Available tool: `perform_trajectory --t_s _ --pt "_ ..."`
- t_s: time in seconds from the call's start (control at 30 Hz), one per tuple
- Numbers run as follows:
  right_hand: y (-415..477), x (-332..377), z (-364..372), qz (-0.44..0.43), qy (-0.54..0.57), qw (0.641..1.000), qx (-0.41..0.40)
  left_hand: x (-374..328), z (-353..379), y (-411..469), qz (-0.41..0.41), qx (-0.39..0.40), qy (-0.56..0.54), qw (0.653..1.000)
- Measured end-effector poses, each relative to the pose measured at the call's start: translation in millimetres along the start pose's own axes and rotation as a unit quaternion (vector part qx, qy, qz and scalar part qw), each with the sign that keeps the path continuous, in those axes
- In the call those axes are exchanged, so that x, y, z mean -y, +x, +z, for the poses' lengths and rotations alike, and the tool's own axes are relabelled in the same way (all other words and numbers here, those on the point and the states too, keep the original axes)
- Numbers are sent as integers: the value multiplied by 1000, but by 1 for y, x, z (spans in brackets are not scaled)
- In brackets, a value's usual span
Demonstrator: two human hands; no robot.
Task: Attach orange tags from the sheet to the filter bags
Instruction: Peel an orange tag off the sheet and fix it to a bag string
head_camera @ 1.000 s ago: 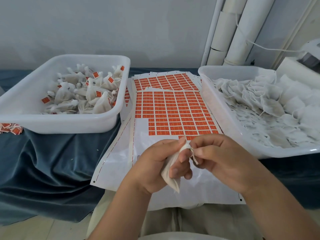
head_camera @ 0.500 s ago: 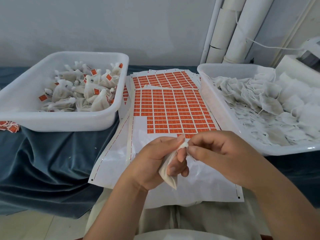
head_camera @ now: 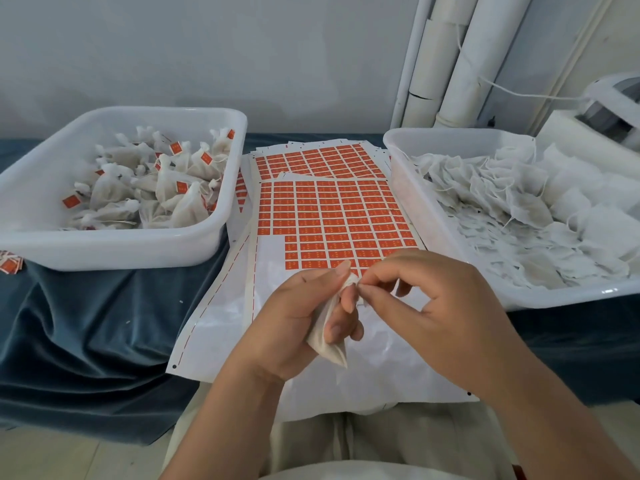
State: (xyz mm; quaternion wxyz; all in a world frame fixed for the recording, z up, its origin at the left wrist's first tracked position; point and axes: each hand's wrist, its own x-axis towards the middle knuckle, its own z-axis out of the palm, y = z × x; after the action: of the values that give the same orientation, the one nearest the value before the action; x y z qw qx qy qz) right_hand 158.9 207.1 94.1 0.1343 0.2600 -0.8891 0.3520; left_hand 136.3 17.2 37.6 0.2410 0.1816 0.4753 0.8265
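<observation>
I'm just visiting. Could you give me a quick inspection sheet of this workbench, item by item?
Surface: blue cloth, draped and wrinkled.
Job's things: sheet of orange tags, partly used; left bin holds tagged bags; right bin holds untagged bags.
Clutter: loose tags beside the left bin.
Hands: left hand grips a filter bag; right hand pinches its top.
Cables: white cord runs to the machine at right.
Surroundings: white pipes, pale wall.

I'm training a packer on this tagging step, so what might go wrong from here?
The right hand pinches only the top of the small white filter bag held by the left hand; that pinch may slip. The white sheet of orange rectangular tags hangs past the edge of the blue cloth under both hands, so a tug could drag it off.
</observation>
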Motion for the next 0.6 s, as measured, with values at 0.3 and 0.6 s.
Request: perform_trajectory --t_s 0.3,0.6 --pt "0 0 -11 -41 -84 993 67 -3 1 -3 13 -24 121 992" --pt "-1 1 -10 -64 -87 990 95 -10 -8 -7 -9 0 189 982"
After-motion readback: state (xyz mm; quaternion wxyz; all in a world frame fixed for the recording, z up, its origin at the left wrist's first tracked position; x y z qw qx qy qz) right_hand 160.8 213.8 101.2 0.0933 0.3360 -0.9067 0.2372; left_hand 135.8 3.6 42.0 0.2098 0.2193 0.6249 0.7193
